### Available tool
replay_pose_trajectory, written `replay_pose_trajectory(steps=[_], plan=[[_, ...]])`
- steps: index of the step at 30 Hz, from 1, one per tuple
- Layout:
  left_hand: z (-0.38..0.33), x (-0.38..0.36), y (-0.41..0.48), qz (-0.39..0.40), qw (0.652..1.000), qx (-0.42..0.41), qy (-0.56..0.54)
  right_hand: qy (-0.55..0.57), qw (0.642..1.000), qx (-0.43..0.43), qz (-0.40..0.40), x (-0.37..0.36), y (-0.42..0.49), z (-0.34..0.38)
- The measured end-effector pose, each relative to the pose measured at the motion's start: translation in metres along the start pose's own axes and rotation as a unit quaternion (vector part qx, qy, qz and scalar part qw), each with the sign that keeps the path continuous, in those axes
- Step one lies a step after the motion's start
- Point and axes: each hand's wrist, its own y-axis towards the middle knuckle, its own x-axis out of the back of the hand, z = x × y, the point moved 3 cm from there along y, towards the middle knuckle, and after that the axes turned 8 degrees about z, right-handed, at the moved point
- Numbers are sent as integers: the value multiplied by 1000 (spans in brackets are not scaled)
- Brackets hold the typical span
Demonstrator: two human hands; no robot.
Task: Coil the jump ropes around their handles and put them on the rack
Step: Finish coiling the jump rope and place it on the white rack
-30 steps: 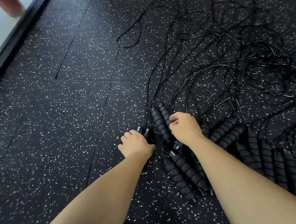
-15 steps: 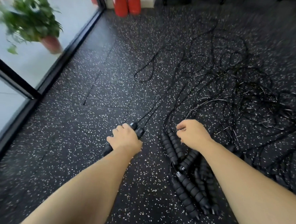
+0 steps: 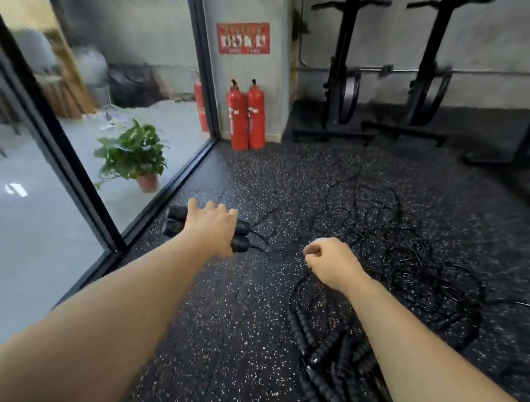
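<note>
Landmark: pair of red fire extinguishers point(image 3: 246, 114) at the wall. Well in front of them, the left hand point(image 3: 211, 228) grips two black handles point(image 3: 176, 221) side by side, above the floor. Its cord point(image 3: 266, 248) leads right to the right hand point(image 3: 331, 262), curled in a fist; whether it pinches the cord cannot be told. Remaining jump ropes point(image 3: 410, 258) lie tangled on the floor, right of and nearer than the extinguishers. The rack point(image 3: 341, 80) stands just right of them.

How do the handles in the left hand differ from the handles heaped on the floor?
The two black foam jump-rope handles gripped by the left hand are held up, side by side; the heap of black ribbed handles lies on the speckled floor, crossing one another. The held ones are two; the heap holds more. Both trail black cords.
</note>
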Motion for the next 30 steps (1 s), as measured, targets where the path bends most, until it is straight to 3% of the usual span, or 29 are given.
replay_pose_trajectory(steps=[4, 8, 12, 15, 22, 27, 30], plan=[[7, 47, -41, 0, 1000, -24, -4, -34, 998, 52, -5, 14, -32, 45], [13, 85, -69, 24, 999, -43, -19, 13, 993, 113, -13, 14, -49, 82], [21, 112, -90, 65, 985, -88, -136, 117, 985, 121, -47, 16, -57, 93], [34, 124, -98, 87, 954, -98, -268, 174, 978, 103, -43, 18, -63, 85], [57, 136, -111, 99, 823, -34, -559, 234, 970, 32, -51, 23, -65, 33], [60, 137, -105, 67, 653, 12, -754, 181, 982, -21, -43, 12, -64, -8], [67, 138, -100, 18, 576, 33, -817, 95, 992, -85, -13, 3, -69, -37]])
